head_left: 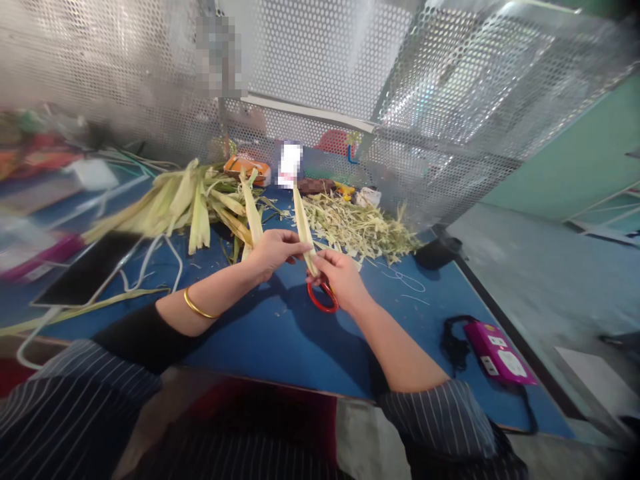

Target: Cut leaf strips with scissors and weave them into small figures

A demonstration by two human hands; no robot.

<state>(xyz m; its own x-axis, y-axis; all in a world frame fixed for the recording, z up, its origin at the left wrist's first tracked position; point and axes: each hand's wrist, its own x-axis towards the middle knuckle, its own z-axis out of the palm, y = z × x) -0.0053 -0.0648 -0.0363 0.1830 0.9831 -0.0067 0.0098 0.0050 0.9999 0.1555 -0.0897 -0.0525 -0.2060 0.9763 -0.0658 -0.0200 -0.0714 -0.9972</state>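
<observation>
Both hands are pinched on one pale corn husk strip (303, 220), which stands up between them above the blue table. My left hand (274, 253) grips its side with thumb and fingers. My right hand (340, 275) pinches its lower end. Just under the right hand shows the red handle of scissors (323, 307); whether that hand also holds them I cannot tell. Another husk piece (251, 207) rises behind my left hand, and its lower end is partly hidden. Beyond, to the left, lies a pile of long husks (175, 200); to the right, a heap of shredded husk (360, 227).
On the blue table (240, 340) lie a dark tablet (90, 267) with white cables at left and a purple power strip (500, 353) at right. A black cup (439, 253) sits by the right edge. A perforated metal screen (320, 53) stands behind.
</observation>
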